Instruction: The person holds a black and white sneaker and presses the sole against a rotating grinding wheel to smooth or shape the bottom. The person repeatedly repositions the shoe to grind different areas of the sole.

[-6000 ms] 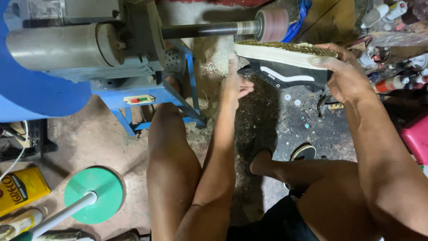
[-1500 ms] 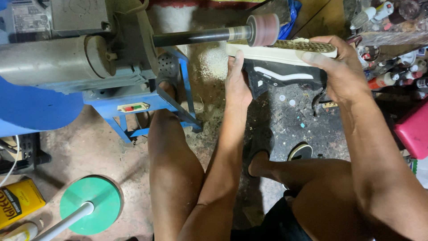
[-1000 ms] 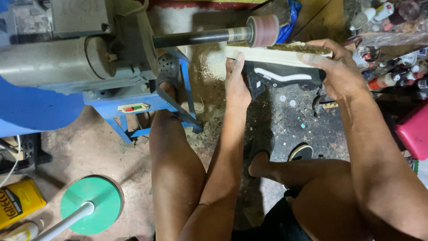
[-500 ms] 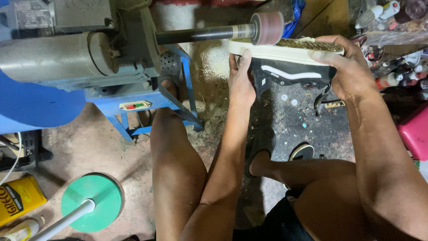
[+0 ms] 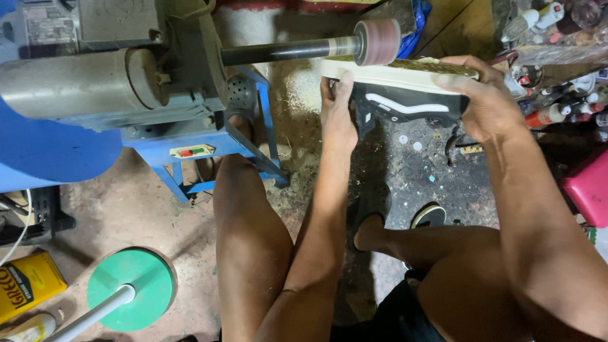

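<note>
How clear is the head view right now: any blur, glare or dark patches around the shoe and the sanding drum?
Head view: shoe and both hands, left and right, are sharp and evenly lit; the sanding drum looks slightly smeared; no glare there; the floor under the shoe lies in shadow; straight edges bow slightly toward the frame's borders.

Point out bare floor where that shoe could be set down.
Free: concrete between the blue stand and the green disc base; dark floor between the shoe and the person's foot. Crowded: bottles at right, yellow can lower left.
</note>
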